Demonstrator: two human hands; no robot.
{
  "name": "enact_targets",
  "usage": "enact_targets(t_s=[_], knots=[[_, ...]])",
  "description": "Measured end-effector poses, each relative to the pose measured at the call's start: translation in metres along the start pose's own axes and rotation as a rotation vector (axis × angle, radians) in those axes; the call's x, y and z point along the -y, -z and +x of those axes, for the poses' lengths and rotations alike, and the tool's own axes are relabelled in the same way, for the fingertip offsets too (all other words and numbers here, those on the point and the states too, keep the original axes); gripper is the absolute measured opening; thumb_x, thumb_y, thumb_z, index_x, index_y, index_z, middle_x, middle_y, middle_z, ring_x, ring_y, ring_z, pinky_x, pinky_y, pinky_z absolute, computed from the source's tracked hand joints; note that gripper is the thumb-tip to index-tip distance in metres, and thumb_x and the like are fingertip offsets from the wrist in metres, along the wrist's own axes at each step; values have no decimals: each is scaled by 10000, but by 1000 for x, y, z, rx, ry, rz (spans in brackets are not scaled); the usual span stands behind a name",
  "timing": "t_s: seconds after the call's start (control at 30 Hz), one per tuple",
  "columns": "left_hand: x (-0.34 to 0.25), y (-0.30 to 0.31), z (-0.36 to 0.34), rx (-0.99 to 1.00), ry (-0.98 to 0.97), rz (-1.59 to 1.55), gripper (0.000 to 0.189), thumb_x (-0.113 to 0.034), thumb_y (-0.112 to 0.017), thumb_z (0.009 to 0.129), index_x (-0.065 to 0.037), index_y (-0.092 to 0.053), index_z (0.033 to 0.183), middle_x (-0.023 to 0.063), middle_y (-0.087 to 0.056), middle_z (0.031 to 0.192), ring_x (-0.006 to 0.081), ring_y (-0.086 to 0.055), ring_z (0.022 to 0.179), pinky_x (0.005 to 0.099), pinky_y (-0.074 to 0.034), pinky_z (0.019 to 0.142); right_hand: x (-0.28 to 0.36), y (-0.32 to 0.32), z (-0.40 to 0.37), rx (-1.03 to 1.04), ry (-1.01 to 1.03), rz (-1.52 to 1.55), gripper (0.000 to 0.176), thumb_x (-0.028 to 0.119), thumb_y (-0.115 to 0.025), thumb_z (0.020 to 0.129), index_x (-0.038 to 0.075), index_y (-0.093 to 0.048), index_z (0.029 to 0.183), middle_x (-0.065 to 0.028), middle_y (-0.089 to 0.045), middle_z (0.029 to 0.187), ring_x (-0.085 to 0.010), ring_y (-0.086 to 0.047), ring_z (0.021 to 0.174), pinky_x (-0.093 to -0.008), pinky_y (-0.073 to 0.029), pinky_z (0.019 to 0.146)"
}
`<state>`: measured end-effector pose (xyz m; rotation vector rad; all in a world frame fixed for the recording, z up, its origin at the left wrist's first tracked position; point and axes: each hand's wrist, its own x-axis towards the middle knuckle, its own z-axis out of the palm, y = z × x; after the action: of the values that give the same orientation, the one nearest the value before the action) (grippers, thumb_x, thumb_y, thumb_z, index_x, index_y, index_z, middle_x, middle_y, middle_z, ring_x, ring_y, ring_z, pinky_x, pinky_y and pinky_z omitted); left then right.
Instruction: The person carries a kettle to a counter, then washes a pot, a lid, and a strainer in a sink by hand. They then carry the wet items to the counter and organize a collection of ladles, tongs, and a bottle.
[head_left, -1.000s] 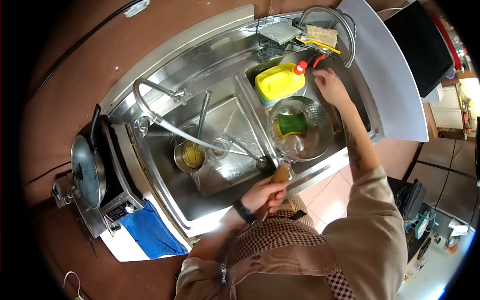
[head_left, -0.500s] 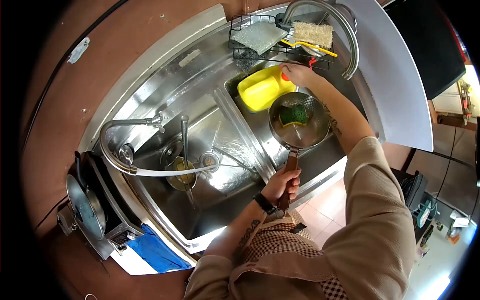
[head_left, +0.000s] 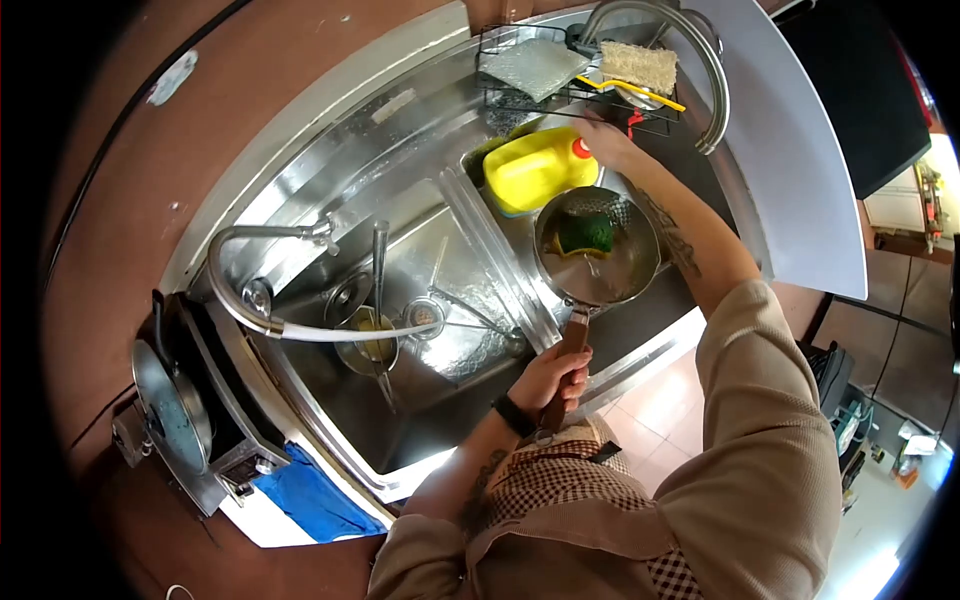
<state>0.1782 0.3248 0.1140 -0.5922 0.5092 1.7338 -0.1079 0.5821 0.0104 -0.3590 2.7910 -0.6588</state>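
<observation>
My left hand [head_left: 552, 380] is wrapped round the brown handle of a metal saucepan [head_left: 563, 282], held over the right basin. Inside the pan lies a green and yellow sponge [head_left: 585, 236]. Just beyond the pan, a yellow plastic jug [head_left: 535, 170] with a red cap rests on its side in the basin. My right hand [head_left: 603, 143] is beside the red cap; motion smears its fingers, so I cannot make out whether they grip the jug.
In the left basin [head_left: 350, 425] are a bowl [head_left: 367, 350] and several utensils, under a faucet [head_left: 222, 280] with a white hose. A wire rack [head_left: 500, 97] at the back holds a loofah scrubber [head_left: 640, 67] and a grey pad [head_left: 533, 68]. Another faucet [head_left: 715, 100] arches at the right.
The jug has turned, with its red cap now fully showing. My right hand has shifted slightly right and blurred. My left hand still grips the saucepan, and the whole view has shifted a little.
</observation>
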Motion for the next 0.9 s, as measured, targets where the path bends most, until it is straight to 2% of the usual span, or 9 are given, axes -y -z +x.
enact_targets(t_s=[0.03, 0.1, 0.13, 0.33, 0.43, 0.6, 0.67, 0.8, 0.9], knots=[[0, -2, -16, -5, 15, 19, 144, -212, -562, 939, -131, -479, 1025, -55, -437, 677, 57, -386, 480, 222, -329, 422, 10, 1, -6, -8, -264, 371, 603, 403, -368, 981, -62, -395, 1364, -282, -444, 1377, -388, -417, 1297, -369, -320, 1090], [4, -7, -53, -33, -11, 94, 152, -199, -558, 946, -117, -481, 1049, -46, -426, 655, 65, -384, 477, 236, -318, 419, 48, 17, -51, -96, -394, 416, 657, 475, -314, 992, -30, -351, 1411, -271, -385, 1434, -352, -394, 1332, -339, -276, 1109], [10, -3, -72, -26, -29, 128, 159, -191, -553, 950, -110, -479, 1066, -41, -425, 650, 68, -384, 476, 242, -318, 418, 58, 23, -76, -152, -204, 296, 639, 468, -350, 991, -37, -404, 1380, -253, -435, 1404, -323, -421, 1318, -335, -300, 1087], [55, 20, -178, -66, -190, 118, 261, -166, -512, 978, -74, -429, 1207, -8, -393, 683, 78, -381, 476, 235, -344, 419, 199, 40, -183, -223, -81, 677, 315, 177, -584, 927, 10, -575, 1194, -125, -605, 1087, -191, -595, 960, -310, -474, 847], [81, 41, -206, -212, -322, 86, 276, -182, -537, 969, -63, -436, 1196, -8, -409, 692, 73, -373, 456, 234, -333, 389, 253, 10, -197, -221, 242, 561, 301, 161, -646, 866, 56, -590, 1143, -154, -595, 1070, -310, -595, 967, -375, -480, 855], [126, 77, -238, -363, -533, -67, 237, -162, -555, 955, -60, -466, 1150, -6, -415, 681, 71, -369, 445, 228, -313, 379, 346, -77, -185, 195, 491, 309, 356, 176, -626, 852, 83, -586, 1193, -142, -554, 1208, -318, -549, 1119, -393, -474, 925], [142, 82, -253, -376, -604, -87, 226, -158, -572, 939, -51, -473, 1111, -3, -419, 677, 72, -374, 448, 225, -322, 382, 375, -133, -174, 13, 783, 36, 389, 161, -638, 824, 92, -588, 1203, -169, -546, 1195, -338, -532, 1126, -411, -435, 965], [172, 94, -272, -444, -692, -92, 215, -135, -578, 926, -43, -467, 1085, 4, -421, 677, 75, -395, 456, 230, -356, 388, 450, -187, -171, 163, 626, 0, 359, 223, -627, 832, 87, -541, 1153, -172, -551, 1128, -373, -525, 1108, -459, -444, 909], [189, 117, -278, -461, -816, -169, 228, -140, -576, 930, -41, -486, 1114, -5, -418, 681, 78, -393, 457, 229, -347, 385, 478, -189, -182, 748, 745, -111, 374, 193, -617, 828, 47, -561, 1168, -186, -593, 1144, -353, -575, 1087, -453, -473, 912]])
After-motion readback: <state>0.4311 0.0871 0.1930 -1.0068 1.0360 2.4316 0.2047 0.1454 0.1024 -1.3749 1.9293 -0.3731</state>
